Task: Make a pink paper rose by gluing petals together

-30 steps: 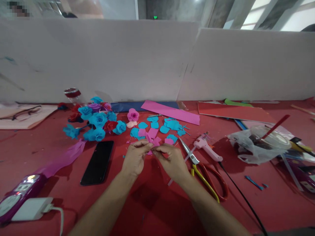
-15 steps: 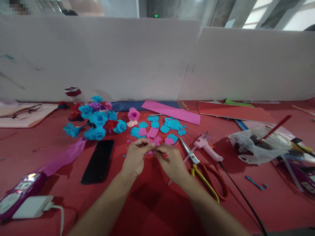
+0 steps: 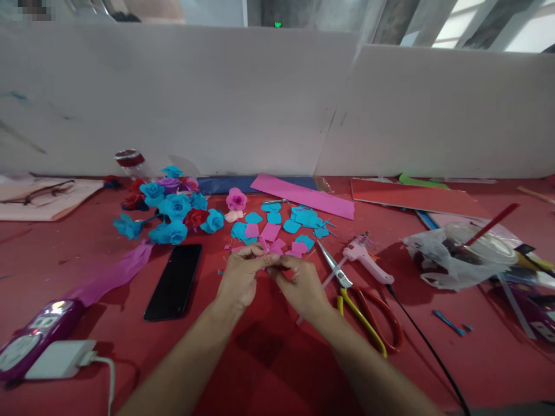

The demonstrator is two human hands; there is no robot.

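Observation:
My left hand and my right hand meet fingertip to fingertip at the middle of the red table. Both are closed in a pinch on a small pink paper piece, whose lower part the fingers hide. Just beyond them lie loose pink paper petals and blue paper petals. To the right of my right hand are scissors with red and yellow handles, and a pink glue gun with its glue stick. A finished pink paper flower sits behind the petals.
Blue, red and purple paper flowers are bunched at the back left, above a black phone. A purple power strip with a white charger is at left. On the right stands a bagged container. White panels border the back.
The camera view has shifted slightly. My hands stay together in nearly the same spot, with small finger movements around the pink paper.

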